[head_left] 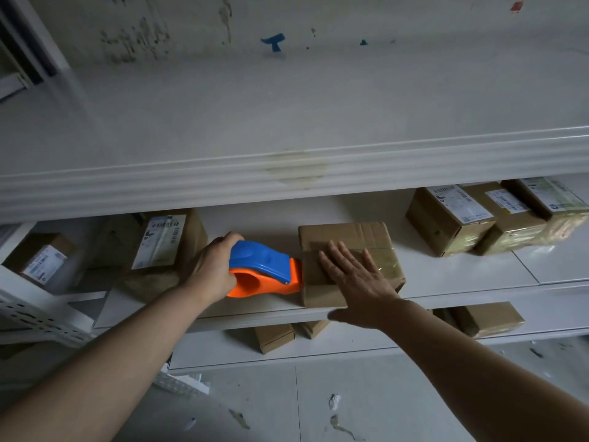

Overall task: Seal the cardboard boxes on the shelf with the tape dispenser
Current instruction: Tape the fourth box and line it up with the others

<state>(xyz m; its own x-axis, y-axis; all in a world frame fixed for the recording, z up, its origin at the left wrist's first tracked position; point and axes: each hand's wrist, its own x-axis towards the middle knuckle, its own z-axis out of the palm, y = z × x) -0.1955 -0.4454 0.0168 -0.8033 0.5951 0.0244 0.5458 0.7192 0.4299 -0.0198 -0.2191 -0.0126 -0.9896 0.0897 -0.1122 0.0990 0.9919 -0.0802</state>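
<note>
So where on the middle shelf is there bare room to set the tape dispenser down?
Bare white shelf lies between the plain brown cardboard box under the right hand and the three labelled boxes at right, and behind the blue-and-orange tape dispenser in the left hand. Crowded: the left end, with labelled brown cartons.

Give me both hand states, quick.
Left hand: grips the tape dispenser, its nose at the cardboard box.
Right hand: open, flat on top of that box.
</note>
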